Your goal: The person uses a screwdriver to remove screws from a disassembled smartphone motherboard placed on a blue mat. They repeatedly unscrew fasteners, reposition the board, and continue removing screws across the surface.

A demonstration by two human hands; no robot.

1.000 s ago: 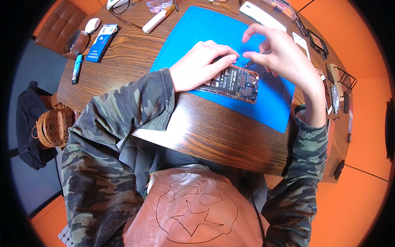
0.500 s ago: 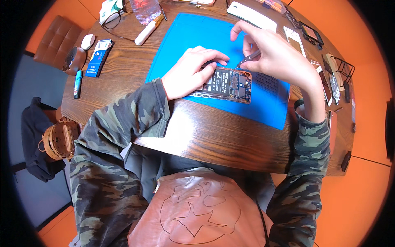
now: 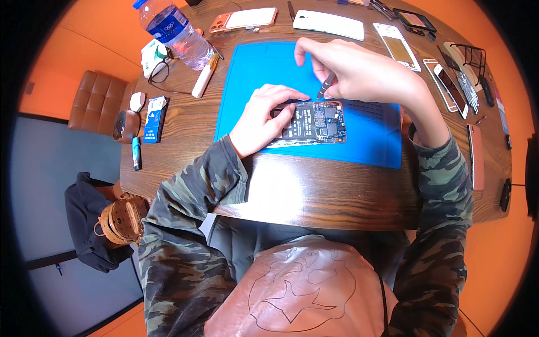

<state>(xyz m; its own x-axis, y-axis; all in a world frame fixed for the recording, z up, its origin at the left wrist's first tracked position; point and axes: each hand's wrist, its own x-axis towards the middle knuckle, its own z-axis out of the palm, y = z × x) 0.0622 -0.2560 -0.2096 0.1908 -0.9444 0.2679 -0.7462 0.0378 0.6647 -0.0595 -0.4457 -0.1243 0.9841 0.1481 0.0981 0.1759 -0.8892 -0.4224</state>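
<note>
An opened phone (image 3: 306, 130) lies on the blue work mat (image 3: 259, 62), its black battery and its circuit board bared. My left hand (image 3: 266, 119) holds the phone down at its left end, thumb over the battery and fingers along the far edge. Between the thumb and fingers of my right hand (image 3: 351, 70) is a slim dark screwdriver (image 3: 326, 86). It is tilted, its tip low at the phone's far edge beside the circuit board. Whether the tip touches anything is too small to tell.
Farther back lie a white phone (image 3: 328, 24) and an orange-edged phone (image 3: 244, 19). A water bottle (image 3: 177, 36), glasses (image 3: 161, 71), a blue box (image 3: 154, 121) and a marker (image 3: 136, 153) stand or lie to the left. Several phones and parts, including a white phone (image 3: 451, 92), occupy the right side.
My view has turned and shifted, so more of the table's far side shows. The screwdriver stands steeper in my right hand. My left hand stays on the phone.
</note>
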